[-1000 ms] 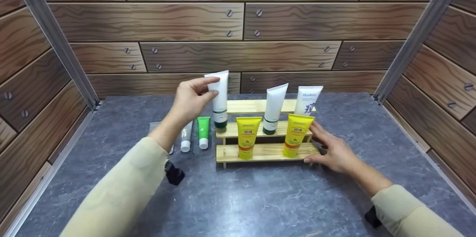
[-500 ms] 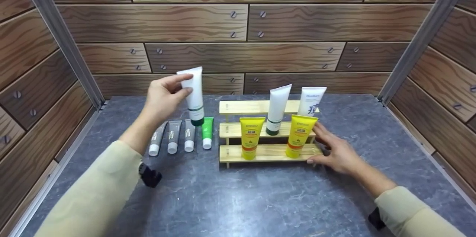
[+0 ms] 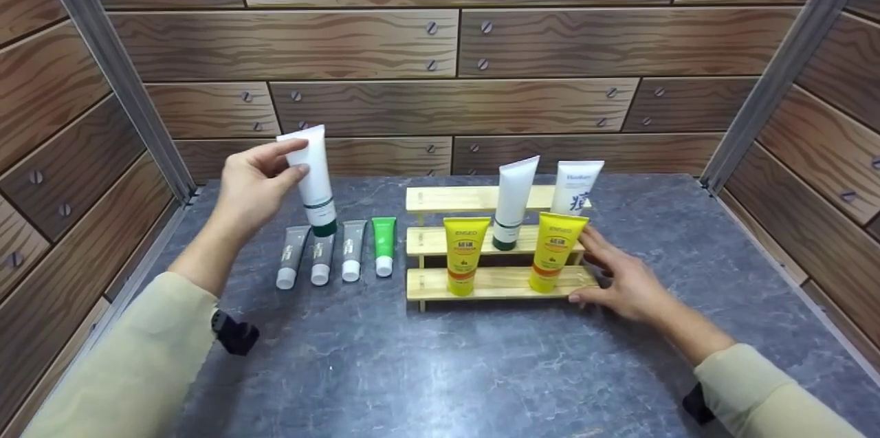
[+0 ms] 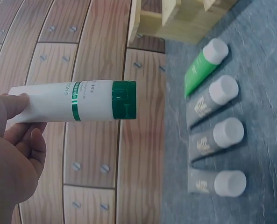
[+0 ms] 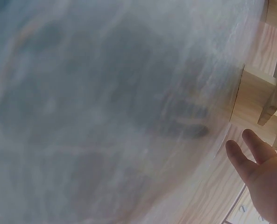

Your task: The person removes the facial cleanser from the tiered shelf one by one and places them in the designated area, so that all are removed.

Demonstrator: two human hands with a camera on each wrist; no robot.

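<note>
My left hand (image 3: pixel 251 190) pinches a white squeeze tube (image 3: pixel 316 180) near its flat top end, thumb on one side and fingers on the other. Its dark green cap (image 4: pixel 124 100) points down, above the row of grey tubes. At the right end of a three-tier wooden display rack (image 3: pixel 502 281), my right hand (image 3: pixel 622 283) holds on with the thumb at the lower shelf and fingers further back along the side. Two yellow tubes (image 3: pixel 467 252) stand on the lowest tier. A matching white tube (image 3: pixel 514 197) stands on the middle tier; behind, a white tube with blue lettering (image 3: pixel 576 180) is partly hidden.
Left of the rack, three grey tubes (image 3: pixel 353 249) and one green tube (image 3: pixel 384 238) lie in a row on the grey marbled table (image 3: pixel 440 369), white caps toward me. Wood-patterned panels (image 3: pixel 364 108) enclose the back and sides.
My left hand has carried the white tube leftward, from the left end of the rack to over the grey tubes. The right hand has stayed at the rack.
</note>
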